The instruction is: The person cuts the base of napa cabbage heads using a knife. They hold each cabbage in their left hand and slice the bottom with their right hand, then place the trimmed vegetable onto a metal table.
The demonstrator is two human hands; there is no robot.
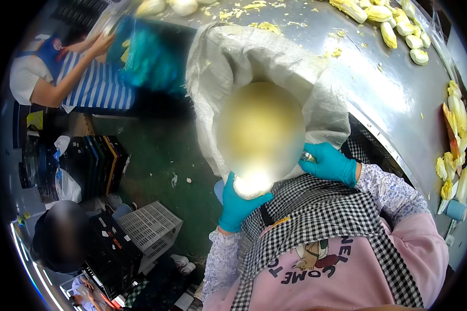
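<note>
Looking down past my pink sweatshirt (347,269) and the black-and-white checked apron (316,217), I see both of my hands in smooth teal rubber gloves. My left hand (239,203) is curled up around the pale, rounded base of a napa cabbage (259,140), gripping it from underneath. My right hand (328,163) is closed around something small and shiny pressed against the cabbage's side; I cannot tell what it is. The cabbage itself is a blurred yellow-cream oval held upright between my chest and the sack behind it.

That sack (254,57) is coarse, grey-white woven plastic, its mouth folded wide open and slumped over the edge of a curved stainless-steel table (394,98), right behind the cabbage and blocking the view of the table's near rim. The steel is glossy and wet-looking, scattered with yellow leaf scraps. Trimmed cabbage pieces (399,26) lie in a row at its far side, and more leaves (456,140) pile along the right.

To my left, the dark green floor holds a ribbed grey plastic crate (150,228) and stacked dark trays (96,163). Farther off, a person in a blue-striped apron (96,85) handles a blurred teal bag (150,57).
</note>
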